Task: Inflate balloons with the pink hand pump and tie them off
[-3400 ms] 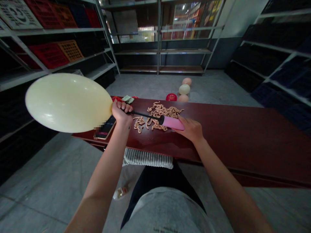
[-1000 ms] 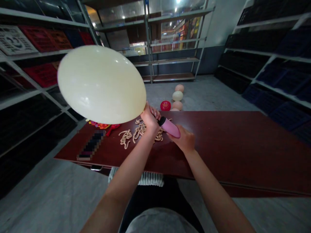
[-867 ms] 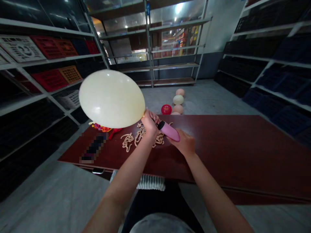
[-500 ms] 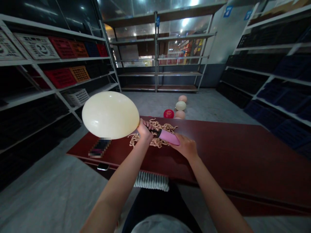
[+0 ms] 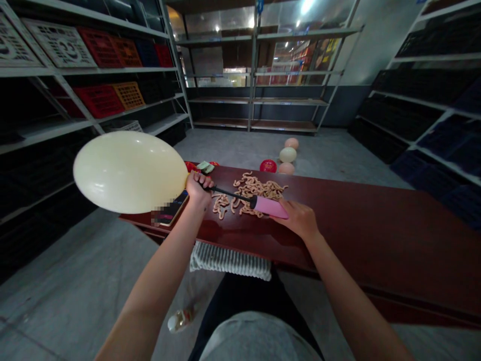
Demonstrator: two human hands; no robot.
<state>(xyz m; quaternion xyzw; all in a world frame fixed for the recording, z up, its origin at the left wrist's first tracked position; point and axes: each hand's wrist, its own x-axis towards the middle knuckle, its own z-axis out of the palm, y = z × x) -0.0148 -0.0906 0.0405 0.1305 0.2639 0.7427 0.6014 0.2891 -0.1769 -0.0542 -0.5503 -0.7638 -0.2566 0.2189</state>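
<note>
A big pale yellow balloon (image 5: 130,172) hangs in the air to the left of the dark red table (image 5: 356,225). My left hand (image 5: 198,189) is closed around its neck where it meets the black rod of a hand pump. The pump's pink barrel (image 5: 269,207) is gripped by my right hand (image 5: 298,219), with the rod drawn out between the two hands. A heap of limp peach-coloured balloons (image 5: 250,193) lies on the table just behind the pump.
A phone (image 5: 169,210) lies near the table's left corner. Several blown-up balloons (image 5: 287,154) rest on the floor beyond the table. Metal shelving with coloured crates (image 5: 99,98) lines the left; dark shelves stand on the right. A bottle (image 5: 180,318) lies on the floor.
The pump rod has been pulled out, so my hands are farther apart. The balloon has swung down and left; the view shifted too.
</note>
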